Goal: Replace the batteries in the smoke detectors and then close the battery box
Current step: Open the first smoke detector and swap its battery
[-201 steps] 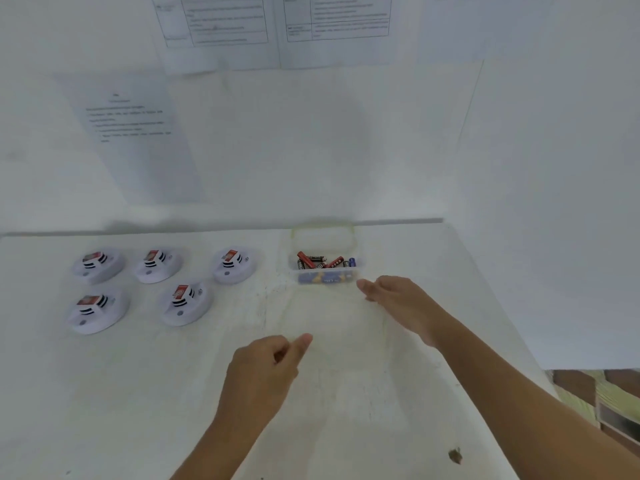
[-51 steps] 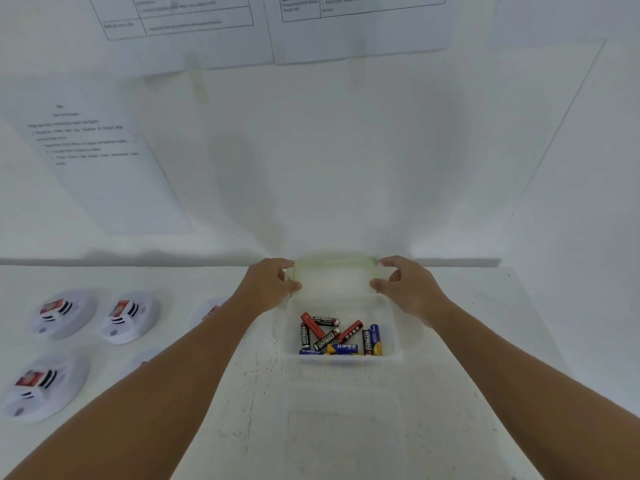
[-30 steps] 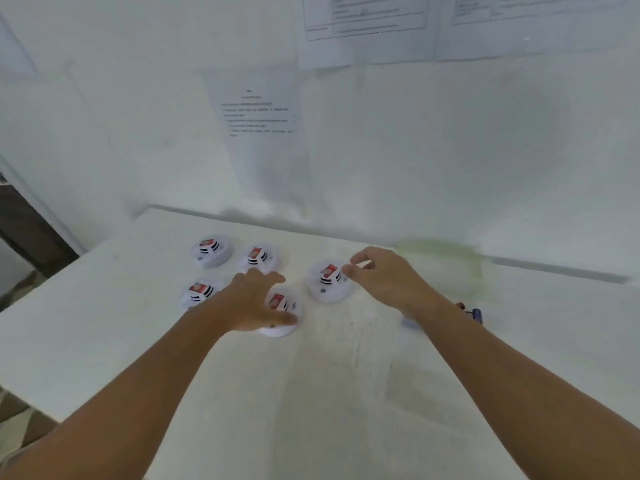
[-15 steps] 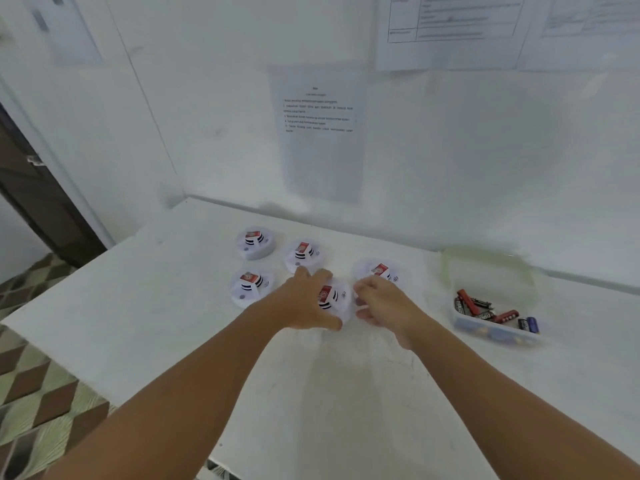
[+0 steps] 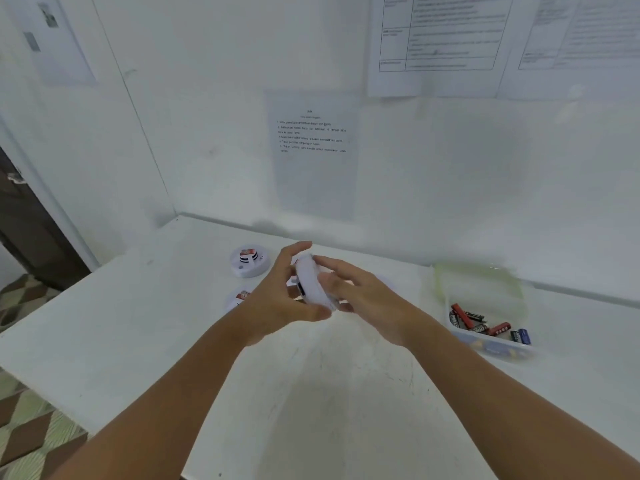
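Above table: both hands hold one detector.

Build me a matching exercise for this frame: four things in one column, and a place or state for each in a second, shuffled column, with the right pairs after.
Things
1. held smoke detector
2. battery box
3. lid
4. smoke detector with red label

Places or states
A. flat on the table, left of both hands
B. tipped on edge, gripped between left hand and right hand
C. folded back toward the wall
D. open at the right, loose batteries inside

Pairs: 1-B, 2-D, 3-C, 4-A
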Demonstrator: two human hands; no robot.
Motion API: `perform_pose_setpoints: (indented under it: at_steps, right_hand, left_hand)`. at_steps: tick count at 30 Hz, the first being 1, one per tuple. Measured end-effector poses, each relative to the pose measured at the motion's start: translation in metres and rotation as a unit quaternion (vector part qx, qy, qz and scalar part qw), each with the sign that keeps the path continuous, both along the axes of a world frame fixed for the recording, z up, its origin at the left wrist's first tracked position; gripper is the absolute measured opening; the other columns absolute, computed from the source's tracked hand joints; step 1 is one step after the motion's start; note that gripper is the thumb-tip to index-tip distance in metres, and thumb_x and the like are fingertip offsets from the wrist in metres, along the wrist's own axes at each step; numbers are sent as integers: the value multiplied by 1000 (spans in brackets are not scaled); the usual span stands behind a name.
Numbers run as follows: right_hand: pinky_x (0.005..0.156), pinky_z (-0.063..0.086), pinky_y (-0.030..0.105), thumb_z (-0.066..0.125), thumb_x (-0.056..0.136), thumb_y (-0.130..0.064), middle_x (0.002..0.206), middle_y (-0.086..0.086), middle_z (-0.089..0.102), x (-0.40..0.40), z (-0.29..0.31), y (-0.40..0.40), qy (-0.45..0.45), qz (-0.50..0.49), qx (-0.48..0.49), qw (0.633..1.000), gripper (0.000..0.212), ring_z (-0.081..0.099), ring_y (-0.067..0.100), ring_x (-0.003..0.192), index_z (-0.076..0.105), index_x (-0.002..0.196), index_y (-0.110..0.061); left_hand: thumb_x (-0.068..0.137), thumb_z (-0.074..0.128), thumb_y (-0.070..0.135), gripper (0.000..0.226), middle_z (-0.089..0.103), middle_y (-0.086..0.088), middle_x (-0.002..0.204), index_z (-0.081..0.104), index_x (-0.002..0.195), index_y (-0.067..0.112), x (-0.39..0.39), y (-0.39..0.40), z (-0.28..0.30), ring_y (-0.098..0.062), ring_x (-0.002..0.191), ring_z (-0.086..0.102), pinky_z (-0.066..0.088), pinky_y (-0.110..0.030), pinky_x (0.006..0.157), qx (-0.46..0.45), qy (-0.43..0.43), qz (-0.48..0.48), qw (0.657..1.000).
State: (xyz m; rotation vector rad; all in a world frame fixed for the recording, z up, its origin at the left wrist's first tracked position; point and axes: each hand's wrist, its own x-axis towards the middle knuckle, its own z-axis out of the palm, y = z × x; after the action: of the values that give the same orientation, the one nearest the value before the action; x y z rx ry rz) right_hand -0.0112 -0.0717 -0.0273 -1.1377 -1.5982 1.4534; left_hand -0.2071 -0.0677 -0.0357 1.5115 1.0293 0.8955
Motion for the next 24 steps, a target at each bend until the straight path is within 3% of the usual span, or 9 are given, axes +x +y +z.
perform_pose_setpoints:
  at_steps: [3, 5, 8, 11, 14, 18, 24]
  right_hand:
    - [87, 49, 14, 62, 99, -49, 128, -25, 57, -3, 0, 0, -75, 14, 68, 995, 40, 60, 1, 118, 56, 138, -50]
    - [73, 49, 7, 64, 100, -39, 112, -32, 57, -7, 2, -2, -70, -8, 87, 994, 37, 65, -4, 101, 61, 136, -38]
    - [79, 51, 12, 65, 99, -38, 125, -21, 62, -11, 0, 1, -86, 0, 125, 988, 40, 65, 4, 108, 62, 139, -33]
    - [94, 44, 19, 63, 99, -44, 130, -23, 50, -3, 2, 3, -163, 25, 155, 974, 45, 51, 1, 119, 54, 143, -46]
    - [111, 34, 32, 68, 94, -46, 133, -18, 46, 11, 5, 7, -228, 45, 199, 952, 55, 39, 10, 127, 46, 143, -58]
    - [112, 30, 33, 75, 88, -50, 137, -17, 47, 19, 11, 13, -285, 56, 267, 919, 63, 35, 12, 128, 47, 144, -52]
    - [107, 40, 30, 79, 83, -51, 128, -21, 59, 19, 8, 14, -291, 45, 335, 895, 60, 51, 3, 117, 57, 138, -37]
  left_hand:
    - [67, 92, -4, 107, 57, 12, 128, 32, 147, 31, 2, -3, 3, 7, 105, 65, 58, -18, 75, 51, 80, -15, 995]
    - [64, 96, 3, 109, 55, 15, 129, 31, 147, 31, 3, -4, 1, 7, 106, 62, 57, -15, 76, 66, 115, -11, 991]
    - [65, 94, -4, 96, 61, 2, 126, 39, 140, 23, 3, -5, -6, -11, 106, 67, 60, -21, 80, 92, 94, 11, 991]
    - [64, 93, -6, 94, 63, -2, 123, 43, 139, 19, 1, -4, -7, -14, 109, 66, 61, -25, 79, 108, 71, 28, 991]
    - [62, 94, 1, 95, 61, -1, 126, 46, 139, 26, -4, -2, -5, -22, 114, 66, 64, -40, 83, 80, 42, 15, 996]
    - [64, 92, -2, 98, 57, 1, 131, 42, 142, 32, -7, -2, 4, -22, 118, 63, 64, -41, 86, 56, 53, -16, 997]
    - [61, 98, 6, 125, 44, 21, 138, 21, 155, 39, -5, -1, 4, -7, 126, 55, 59, -31, 94, 50, 129, -62, 988]
